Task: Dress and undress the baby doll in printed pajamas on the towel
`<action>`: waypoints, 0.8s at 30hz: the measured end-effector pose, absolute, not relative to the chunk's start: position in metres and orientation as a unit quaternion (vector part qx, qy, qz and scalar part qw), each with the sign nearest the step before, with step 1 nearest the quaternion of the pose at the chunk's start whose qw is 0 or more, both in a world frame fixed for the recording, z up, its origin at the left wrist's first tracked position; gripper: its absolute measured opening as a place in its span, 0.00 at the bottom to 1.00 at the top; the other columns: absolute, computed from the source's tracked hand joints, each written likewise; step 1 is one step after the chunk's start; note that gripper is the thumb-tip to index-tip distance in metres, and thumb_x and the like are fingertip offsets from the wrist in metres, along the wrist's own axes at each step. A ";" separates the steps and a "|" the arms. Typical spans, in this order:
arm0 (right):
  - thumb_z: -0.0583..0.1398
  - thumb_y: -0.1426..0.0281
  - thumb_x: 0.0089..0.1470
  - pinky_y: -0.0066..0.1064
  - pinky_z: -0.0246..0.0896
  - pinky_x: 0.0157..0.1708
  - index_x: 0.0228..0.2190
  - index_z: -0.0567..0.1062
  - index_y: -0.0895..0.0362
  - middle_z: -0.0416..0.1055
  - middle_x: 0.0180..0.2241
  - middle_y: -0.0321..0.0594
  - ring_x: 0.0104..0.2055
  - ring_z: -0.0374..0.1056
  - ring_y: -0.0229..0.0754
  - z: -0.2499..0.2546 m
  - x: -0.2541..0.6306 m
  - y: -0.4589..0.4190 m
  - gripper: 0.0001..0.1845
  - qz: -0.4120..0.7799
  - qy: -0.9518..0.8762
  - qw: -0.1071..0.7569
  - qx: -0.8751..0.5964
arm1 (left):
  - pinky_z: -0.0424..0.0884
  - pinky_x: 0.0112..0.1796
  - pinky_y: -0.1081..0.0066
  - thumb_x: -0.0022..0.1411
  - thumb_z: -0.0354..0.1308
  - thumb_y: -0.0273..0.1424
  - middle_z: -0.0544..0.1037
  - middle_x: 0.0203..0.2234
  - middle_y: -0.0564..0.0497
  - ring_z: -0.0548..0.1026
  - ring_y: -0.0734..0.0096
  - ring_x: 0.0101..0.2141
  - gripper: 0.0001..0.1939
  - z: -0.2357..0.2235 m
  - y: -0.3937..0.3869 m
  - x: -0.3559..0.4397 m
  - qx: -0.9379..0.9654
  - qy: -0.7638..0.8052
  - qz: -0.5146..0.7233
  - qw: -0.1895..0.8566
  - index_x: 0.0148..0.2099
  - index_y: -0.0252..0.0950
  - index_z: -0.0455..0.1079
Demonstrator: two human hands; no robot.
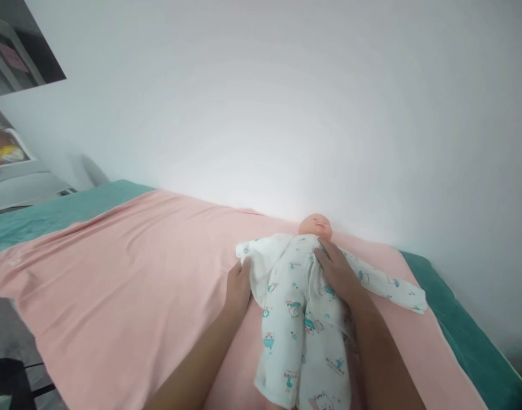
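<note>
A baby doll (315, 226) lies on its back, dressed in a white baby shirt (286, 296) printed with small teal and brown animal figures. One sleeve (386, 287) stretches out to the right; the other (261, 247) reaches left, shorter and bunched. My left hand (239, 285) is closed at the edge of the shirt just below the left sleeve, its fingertips partly behind the cloth. On the upper chest, near the collar, rests my right hand (340, 270), with the visible fingers extended and apart against the fabric. The doll's arms are hidden under the cloth.
A pink sheet (128, 285) with wrinkles lies under the doll, over a green cover (102, 202) that shows at both ends. A white wall (264, 114) rises right behind the doll's head. A black object (7, 378) stands at the lower left.
</note>
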State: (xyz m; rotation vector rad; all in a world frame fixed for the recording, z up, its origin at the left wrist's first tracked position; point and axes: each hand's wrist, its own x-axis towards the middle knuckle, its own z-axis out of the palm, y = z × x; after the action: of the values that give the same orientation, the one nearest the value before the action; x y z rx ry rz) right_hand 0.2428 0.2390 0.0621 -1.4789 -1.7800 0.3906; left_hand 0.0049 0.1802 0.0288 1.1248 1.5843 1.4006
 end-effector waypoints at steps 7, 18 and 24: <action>0.51 0.57 0.58 0.43 0.47 0.62 0.54 0.69 0.54 0.65 0.58 0.44 0.62 0.57 0.47 0.071 0.246 0.236 0.26 0.233 -0.669 0.418 -0.569 | 0.57 0.61 0.55 0.68 0.47 0.33 0.70 0.57 0.45 0.64 0.61 0.60 0.17 0.074 0.146 0.042 0.892 0.316 0.306 0.106 0.56 0.39 0.67; 0.52 0.62 0.57 0.41 0.56 0.52 0.42 0.74 0.55 0.73 0.45 0.42 0.50 0.65 0.46 0.075 0.249 0.244 0.16 0.194 -0.624 0.467 -0.596 | 0.70 0.43 0.69 0.64 0.51 0.33 0.80 0.41 0.50 0.76 0.68 0.40 0.14 0.097 0.244 0.069 0.685 0.492 0.468 0.263 0.44 0.39 0.76; 0.50 0.64 0.59 0.42 0.55 0.52 0.37 0.75 0.55 0.72 0.42 0.43 0.48 0.63 0.46 0.074 0.255 0.252 0.16 0.118 -0.660 0.434 -0.601 | 0.65 0.30 0.70 0.58 0.54 0.34 0.76 0.22 0.52 0.70 0.71 0.25 0.12 0.107 0.293 0.091 0.748 0.470 0.344 0.318 0.30 0.34 0.76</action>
State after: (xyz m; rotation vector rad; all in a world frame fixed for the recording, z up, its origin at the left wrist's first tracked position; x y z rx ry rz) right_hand 0.2547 0.2523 0.0736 -1.4975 -1.6438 0.2940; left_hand 0.0906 0.2932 0.1067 1.9692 1.2369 0.9049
